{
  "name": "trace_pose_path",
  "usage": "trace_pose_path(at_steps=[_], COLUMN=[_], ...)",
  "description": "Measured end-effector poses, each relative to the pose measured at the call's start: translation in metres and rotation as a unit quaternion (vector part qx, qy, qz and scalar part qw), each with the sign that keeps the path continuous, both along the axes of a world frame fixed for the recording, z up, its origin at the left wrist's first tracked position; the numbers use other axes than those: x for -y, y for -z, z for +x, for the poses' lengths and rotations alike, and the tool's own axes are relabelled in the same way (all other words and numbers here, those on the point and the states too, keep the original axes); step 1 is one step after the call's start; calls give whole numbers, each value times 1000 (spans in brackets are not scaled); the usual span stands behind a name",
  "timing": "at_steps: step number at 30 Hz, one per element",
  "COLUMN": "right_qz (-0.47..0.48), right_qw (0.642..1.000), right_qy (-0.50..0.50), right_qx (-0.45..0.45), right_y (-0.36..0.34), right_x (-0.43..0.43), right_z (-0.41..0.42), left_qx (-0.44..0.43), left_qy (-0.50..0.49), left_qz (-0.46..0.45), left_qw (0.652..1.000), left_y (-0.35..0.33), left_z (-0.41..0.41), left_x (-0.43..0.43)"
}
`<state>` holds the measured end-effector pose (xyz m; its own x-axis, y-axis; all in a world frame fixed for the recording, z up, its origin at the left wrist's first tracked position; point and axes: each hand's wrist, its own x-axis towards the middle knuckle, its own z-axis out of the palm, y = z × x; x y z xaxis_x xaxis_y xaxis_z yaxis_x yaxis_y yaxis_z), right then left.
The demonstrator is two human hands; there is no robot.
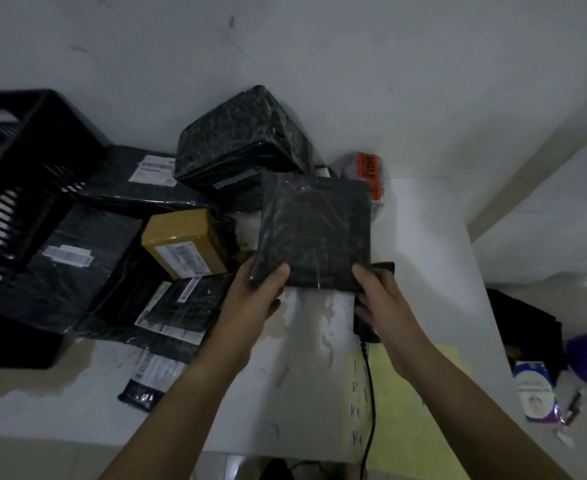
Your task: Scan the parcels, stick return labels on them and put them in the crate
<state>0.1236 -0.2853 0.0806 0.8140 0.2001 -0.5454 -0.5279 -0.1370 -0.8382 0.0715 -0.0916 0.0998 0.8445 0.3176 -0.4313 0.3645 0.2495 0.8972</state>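
Observation:
A flat black plastic-wrapped parcel [314, 230] is held up above the table, its plain side toward me. My left hand [260, 292] grips its lower left corner and my right hand [376, 299] its lower right corner. The black slatted crate [25, 161] stands at the far left. Between crate and hands lies a pile of parcels: a bulky black one [243, 140], a brown taped box [186, 244] with a barcode label, and several flat black bags [73, 258] with white labels. A yellow sheet of labels [406, 403] lies at the right front.
A black scanner [366, 323] with its cable [370, 393] lies under my right hand. A grey bag with an orange tag [368, 171] sits behind the held parcel. The white table [305, 341] ends at the right, where a dark bag [524, 327], a purple object and a small packet [536, 393] rest.

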Motion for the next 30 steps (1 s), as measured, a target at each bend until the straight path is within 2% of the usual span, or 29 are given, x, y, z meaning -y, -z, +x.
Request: trace_pose_path(at_steps=[3, 5, 7, 11, 15, 17, 20, 22, 27, 29, 30], right_qz=[94, 155, 160, 84, 101, 100, 66, 16, -127, -130, -98], right_qw=[994, 984, 984, 993, 991, 989, 996, 997, 973, 963, 970], right_qy=[5, 15, 3, 45, -32, -58, -59, -57, -85, -114, -102], right_qx=[-62, -89, -82, -62, -86, -89, -28, 40, 175, 204, 199], right_y=[2, -1, -7, -11, -25, -26, -23, -22, -18, -14, -12], right_x=[25, 41, 46, 35, 26, 21, 9, 0, -23, -25, -23], right_z=[-19, -28, -34, -32, -25, -28, -42, -55, -78, -77, -72], left_qx=[80, 119, 148, 171, 190, 192, 178, 147, 46, 27, 35], left_qy=[88, 154, 188, 217, 236, 232, 164, 119, 63, 6, -31], left_qz=[153, 283, 368, 462, 510, 482, 345, 285, 199, 180, 169], left_qw=[981, 939, 898, 843, 805, 823, 907, 940, 977, 983, 985], left_y=[-12, -10, -3, 2, 1, -2, -12, -19, -15, -7, -2], left_z=[-32, -50, -60, -65, -69, -74, -85, -84, -53, -43, -38], left_x=[-4, -9, -12, -12, -11, -13, -11, -10, -11, -18, -24])
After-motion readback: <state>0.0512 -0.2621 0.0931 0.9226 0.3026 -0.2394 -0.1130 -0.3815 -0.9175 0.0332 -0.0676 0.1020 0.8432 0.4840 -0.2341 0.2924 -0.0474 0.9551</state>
